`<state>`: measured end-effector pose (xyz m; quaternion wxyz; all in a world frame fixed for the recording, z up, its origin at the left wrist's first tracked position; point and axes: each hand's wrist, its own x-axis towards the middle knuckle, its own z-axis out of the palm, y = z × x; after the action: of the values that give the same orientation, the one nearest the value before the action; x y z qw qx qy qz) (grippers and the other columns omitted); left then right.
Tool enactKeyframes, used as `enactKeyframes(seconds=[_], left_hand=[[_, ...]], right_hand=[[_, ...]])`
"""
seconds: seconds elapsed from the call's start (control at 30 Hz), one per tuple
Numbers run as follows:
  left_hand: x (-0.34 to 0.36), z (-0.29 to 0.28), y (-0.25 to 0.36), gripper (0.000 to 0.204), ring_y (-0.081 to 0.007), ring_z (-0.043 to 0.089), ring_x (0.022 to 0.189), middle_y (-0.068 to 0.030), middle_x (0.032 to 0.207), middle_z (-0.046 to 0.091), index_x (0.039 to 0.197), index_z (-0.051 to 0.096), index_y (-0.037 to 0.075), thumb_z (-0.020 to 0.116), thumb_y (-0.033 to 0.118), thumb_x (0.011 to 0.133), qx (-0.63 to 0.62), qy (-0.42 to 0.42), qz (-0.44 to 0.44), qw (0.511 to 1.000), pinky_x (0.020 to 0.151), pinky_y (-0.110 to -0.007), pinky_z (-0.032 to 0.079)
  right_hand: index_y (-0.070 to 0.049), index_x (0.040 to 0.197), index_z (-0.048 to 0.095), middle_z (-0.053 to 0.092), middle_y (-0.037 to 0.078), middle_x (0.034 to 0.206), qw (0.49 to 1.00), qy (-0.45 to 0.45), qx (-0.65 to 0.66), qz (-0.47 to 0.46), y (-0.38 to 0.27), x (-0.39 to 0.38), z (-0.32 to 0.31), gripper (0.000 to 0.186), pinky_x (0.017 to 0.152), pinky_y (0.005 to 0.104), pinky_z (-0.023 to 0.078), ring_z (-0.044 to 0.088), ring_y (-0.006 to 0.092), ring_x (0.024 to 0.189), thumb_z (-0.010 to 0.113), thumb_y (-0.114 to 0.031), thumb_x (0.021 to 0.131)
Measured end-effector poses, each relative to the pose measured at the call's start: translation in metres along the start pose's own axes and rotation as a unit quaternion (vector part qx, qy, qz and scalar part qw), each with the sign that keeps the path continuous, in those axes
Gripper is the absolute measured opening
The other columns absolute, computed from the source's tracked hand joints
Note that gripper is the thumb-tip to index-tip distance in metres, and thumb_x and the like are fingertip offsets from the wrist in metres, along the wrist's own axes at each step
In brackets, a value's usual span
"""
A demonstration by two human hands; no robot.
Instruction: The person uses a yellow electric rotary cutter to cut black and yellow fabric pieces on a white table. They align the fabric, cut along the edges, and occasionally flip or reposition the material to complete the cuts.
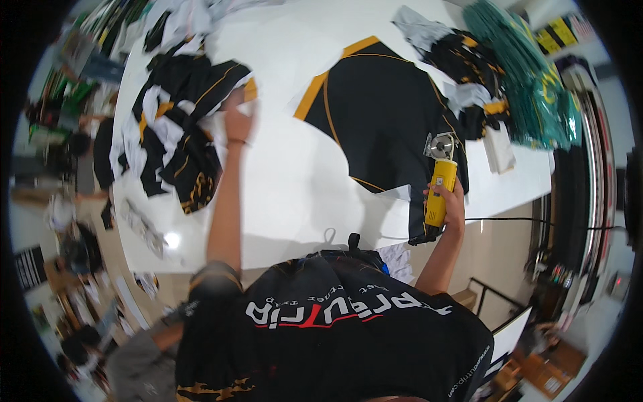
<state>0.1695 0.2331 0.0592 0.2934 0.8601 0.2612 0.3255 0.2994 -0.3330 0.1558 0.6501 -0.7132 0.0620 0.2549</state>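
My right hand [455, 205] is closed around a yellow electric rotary cloth cutter [441, 191], its round metal blade pointing away from me. The cutter lies over the right edge of a black fabric garment piece [382, 100] with orange borders and piping, spread on the white table [288, 194]. A narrow end of that fabric hangs past the table's near edge beside the cutter. My left hand [238, 122] reaches to the right side of a crumpled pile of black, white and orange garment pieces [181, 120]. Motion smears its fingers, so their grip on the fabric cannot be made out.
Green plastic-wrapped packages [532, 87] and another heap of black and grey cloth [462, 60] lie at the far right. A black power cord [522, 219] runs off to the right. A clear plastic bag [142, 226] rests at the near left. Other people [80, 251] are at far left.
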Motion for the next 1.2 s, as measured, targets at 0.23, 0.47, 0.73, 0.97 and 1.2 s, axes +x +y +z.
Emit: enactKeyframes(seconds=[0.23,0.47,0.73,0.97,1.2], left_hand=[[-0.234,0.194,0.239,0.047,-0.0319,0.057,0.121,-0.0094,0.128,0.064,0.124,0.068,0.010,0.077,0.029,0.082,-0.077,-0.295,0.327,0.895,0.099,-0.050,0.047],[-0.200,0.200,0.165,0.029,-0.0277,0.058,0.118,-0.0040,0.113,0.064,0.112,0.069,0.016,0.062,0.009,0.085,0.047,-0.441,0.381,0.811,0.095,-0.046,0.047],[0.035,0.018,-0.030,0.032,-0.0304,0.061,0.129,-0.0121,0.132,0.068,0.128,0.072,0.017,0.053,0.025,0.103,0.618,-0.385,0.045,0.684,0.105,-0.046,0.050],[-0.012,0.062,0.045,0.047,-0.0385,0.061,0.124,-0.0172,0.131,0.068,0.129,0.070,0.012,0.073,0.039,0.090,0.142,-0.216,0.202,0.945,0.109,-0.048,0.047],[-0.217,0.112,0.145,0.096,-0.0626,-0.007,0.153,-0.0203,0.175,-0.004,0.168,0.020,0.025,0.055,0.073,0.093,0.271,-0.463,0.084,0.840,0.109,-0.087,0.011]], right_hand=[[-0.001,0.131,0.050,0.065,0.016,0.101,0.995,0.087,0.054,-0.020,0.020,-0.035,-0.049,0.054,0.062,0.0401,0.062,0.073,0.0275,0.080,0.072,-0.002,0.082],[-0.001,0.138,0.046,0.067,0.017,0.104,0.989,0.133,0.068,-0.007,0.037,-0.056,-0.081,0.062,0.063,0.0407,0.063,0.073,0.0283,0.081,0.072,-0.003,0.081],[-0.001,0.138,0.048,0.066,0.016,0.101,0.993,0.113,0.038,-0.005,0.042,-0.043,-0.081,0.062,0.062,0.0404,0.063,0.074,0.0284,0.083,0.071,-0.005,0.081],[0.000,0.133,0.048,0.066,0.015,0.101,1.000,0.022,0.012,0.016,0.037,-0.020,-0.051,0.058,0.063,0.0396,0.063,0.074,0.0266,0.083,0.071,-0.001,0.080],[-0.001,0.135,0.047,0.065,0.014,0.100,0.998,-0.032,-0.040,0.038,0.046,-0.020,-0.038,0.060,0.062,0.0381,0.062,0.072,0.0240,0.081,0.070,-0.003,0.079]])
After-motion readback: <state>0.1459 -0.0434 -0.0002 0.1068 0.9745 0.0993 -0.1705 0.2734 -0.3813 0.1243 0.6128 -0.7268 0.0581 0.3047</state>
